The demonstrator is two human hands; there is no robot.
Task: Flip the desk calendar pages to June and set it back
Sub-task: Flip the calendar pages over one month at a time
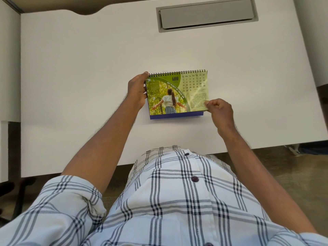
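A spiral-bound desk calendar (pixel 177 94) with a blue base stands on the white desk (pixel 88 77), its green front page showing MAR. My left hand (pixel 137 89) grips the calendar's left edge, thumb up at the spiral binding. My right hand (pixel 219 110) pinches the lower right corner of the front page between thumb and fingers. That corner is lifted slightly off the pages behind it.
A grey cable hatch (pixel 206 15) is set into the desk at the back right. White partitions (pixel 9 64) flank the desk on the left and right. The desk's front edge runs just before my checked shirt.
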